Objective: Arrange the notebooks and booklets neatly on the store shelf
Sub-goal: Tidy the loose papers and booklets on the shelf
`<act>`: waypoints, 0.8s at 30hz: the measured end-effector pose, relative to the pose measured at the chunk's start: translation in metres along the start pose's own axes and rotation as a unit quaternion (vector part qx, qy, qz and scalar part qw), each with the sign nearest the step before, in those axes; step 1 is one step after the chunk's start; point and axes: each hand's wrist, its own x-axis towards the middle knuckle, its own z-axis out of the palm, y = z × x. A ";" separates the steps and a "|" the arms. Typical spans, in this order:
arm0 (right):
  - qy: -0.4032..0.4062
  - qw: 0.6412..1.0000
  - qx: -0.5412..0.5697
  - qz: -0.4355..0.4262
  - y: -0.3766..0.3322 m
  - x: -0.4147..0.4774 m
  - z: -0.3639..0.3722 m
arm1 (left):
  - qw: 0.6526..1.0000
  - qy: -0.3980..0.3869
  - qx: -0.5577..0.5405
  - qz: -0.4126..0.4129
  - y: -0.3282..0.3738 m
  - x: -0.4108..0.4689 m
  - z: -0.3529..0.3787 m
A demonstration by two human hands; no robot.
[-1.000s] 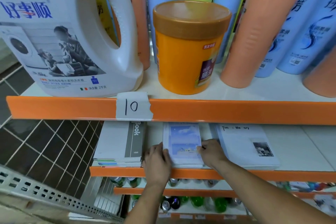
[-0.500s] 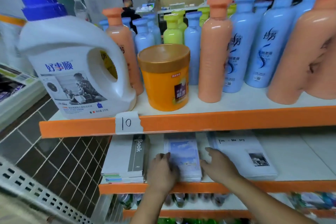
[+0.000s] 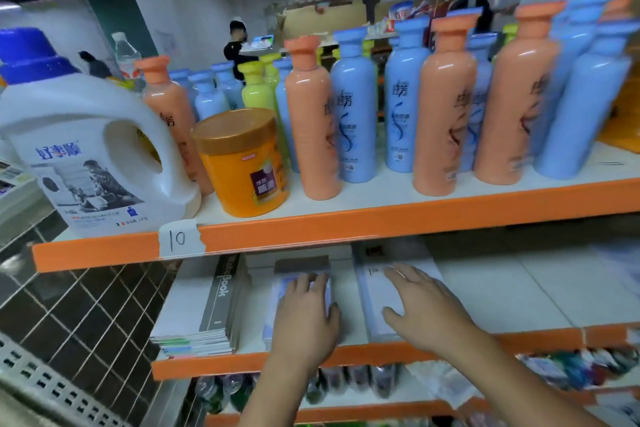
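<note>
Blue-covered paper booklet stack [image 3: 275,305], right of grey-spined white notebook pile [image 3: 194,305]: left hand [image 3: 306,319] flat on it, fingers straight. Right hand [image 3: 426,308] spread (motion-blurred) on white booklet stack [image 3: 371,292], farther right.

L grip [image 3: 304,319], R grip [image 3: 426,308], bare forearms [image 3: 519,386]

I count three booklet stacks [image 3: 194,305] [image 3: 277,305] [image 3: 375,302], my two hands [image 3: 304,319] [image 3: 426,312], one detergent jug [image 3: 86,156] at nine o'clock, one orange jar [image 3: 242,163], four peach bottles [image 3: 173,121] [image 3: 311,135] [image 3: 443,121] [image 3: 516,107] in front.
</note>
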 end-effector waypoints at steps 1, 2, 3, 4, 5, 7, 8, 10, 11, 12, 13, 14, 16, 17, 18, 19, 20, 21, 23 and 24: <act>0.001 1.000 -0.001 -0.002 0.009 -0.007 -0.005 | 1.000 0.000 0.004 0.000 0.014 -0.002 0.002; 0.000 1.000 -0.004 -0.002 0.019 -0.014 -0.009 | 1.000 0.002 0.006 0.001 0.029 -0.004 0.005; -0.006 1.000 -0.005 0.000 0.030 -0.021 -0.015 | 1.000 0.002 0.007 0.002 0.044 -0.006 0.009; -0.012 1.000 -0.003 0.004 0.042 -0.029 -0.019 | 1.000 0.000 0.008 0.003 0.061 -0.009 0.013; -0.014 1.000 0.001 0.010 0.055 -0.036 -0.024 | 1.000 -0.003 0.008 0.006 0.077 -0.012 0.018; -0.017 1.000 0.004 0.024 0.083 -0.050 -0.030 | 1.000 -0.015 0.016 0.020 0.108 -0.018 0.027; -0.019 0.999 0.004 0.030 0.097 -0.058 -0.032 | 0.999 -0.018 0.022 0.029 0.121 -0.020 0.032; -0.023 0.999 0.007 0.038 0.122 -0.073 -0.037 | 0.998 -0.023 0.036 0.041 0.145 -0.023 0.043; -0.024 0.999 0.010 0.039 0.134 -0.079 -0.039 | 0.998 -0.026 0.041 0.042 0.156 -0.025 0.046; -0.026 0.999 0.015 0.040 0.144 -0.083 -0.041 | 0.998 -0.030 0.044 0.043 0.166 -0.027 0.049; -0.029 0.999 0.020 0.041 0.153 -0.088 -0.043 | 0.997 -0.035 0.046 0.044 0.176 -0.029 0.051; -0.030 0.998 0.026 0.042 0.163 -0.091 -0.044 | 0.997 -0.037 0.049 0.044 0.186 -0.031 0.054; -0.024 0.998 0.034 0.045 0.181 -0.097 -0.046 | 0.997 -0.033 0.053 0.042 0.203 -0.036 0.060; -0.019 0.998 0.035 0.046 0.189 -0.101 -0.047 | 0.997 -0.030 0.053 0.041 0.211 -0.038 0.063; -0.016 0.998 0.037 0.046 0.196 -0.104 -0.048 | 0.997 -0.030 0.052 0.041 0.218 -0.039 0.066; -0.014 0.998 0.039 0.048 0.203 -0.107 -0.048 | 0.997 -0.032 0.050 0.040 0.225 -0.040 0.069; -0.015 0.998 0.042 0.052 0.210 -0.111 -0.049 | 0.997 -0.035 0.049 0.041 0.232 -0.041 0.071; -0.017 0.997 0.046 0.057 0.216 -0.113 -0.048 | 0.997 -0.038 0.049 0.041 0.237 -0.041 0.074; -0.020 0.996 0.050 0.068 0.227 -0.117 -0.047 | 0.997 -0.041 0.050 0.045 0.247 -0.040 0.079; -0.020 0.996 0.047 0.069 0.231 -0.118 -0.048 | 0.997 -0.041 0.051 0.048 0.251 -0.039 0.080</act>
